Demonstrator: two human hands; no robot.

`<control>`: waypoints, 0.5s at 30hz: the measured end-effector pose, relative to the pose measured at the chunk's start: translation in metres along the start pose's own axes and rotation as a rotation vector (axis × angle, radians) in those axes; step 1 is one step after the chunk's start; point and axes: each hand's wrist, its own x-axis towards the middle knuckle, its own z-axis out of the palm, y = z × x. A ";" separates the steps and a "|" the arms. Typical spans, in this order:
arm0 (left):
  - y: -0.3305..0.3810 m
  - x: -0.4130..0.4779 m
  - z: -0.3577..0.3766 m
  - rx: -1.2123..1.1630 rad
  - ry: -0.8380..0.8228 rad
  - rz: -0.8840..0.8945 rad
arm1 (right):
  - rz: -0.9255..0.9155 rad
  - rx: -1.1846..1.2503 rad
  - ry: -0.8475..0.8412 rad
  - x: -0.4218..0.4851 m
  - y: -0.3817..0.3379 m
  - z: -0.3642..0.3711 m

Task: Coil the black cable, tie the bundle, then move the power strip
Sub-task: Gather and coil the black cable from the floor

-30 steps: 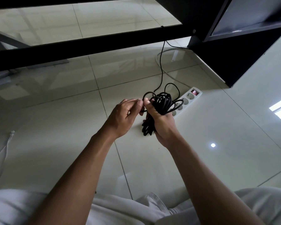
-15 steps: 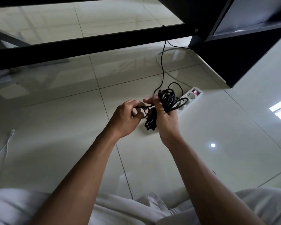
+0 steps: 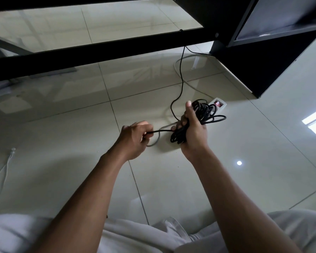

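Above glossy pale floor tiles [image 3: 62,143], the left hand [image 3: 135,137] pinches 1 strand of the thin black cable [image 3: 203,111], whose coiled bundle the right hand [image 3: 193,132] clasps. Beyond, the bundle hides most of the white plastic power strip [image 3: 219,104] lying on the floor before the black metal desk frame [image 3: 98,52].

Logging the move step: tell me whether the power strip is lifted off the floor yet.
No, the power strip lies on the floor beyond the right hand, which grips only the coiled black cable.

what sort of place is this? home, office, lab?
Likely a home or office room, down at floor level by a desk: glossy tiled floor, black desk frame above, white power strip and black cable.
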 end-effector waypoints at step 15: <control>0.039 0.002 -0.009 -0.769 -0.208 -0.274 | -0.424 -0.867 -0.376 -0.006 0.047 0.004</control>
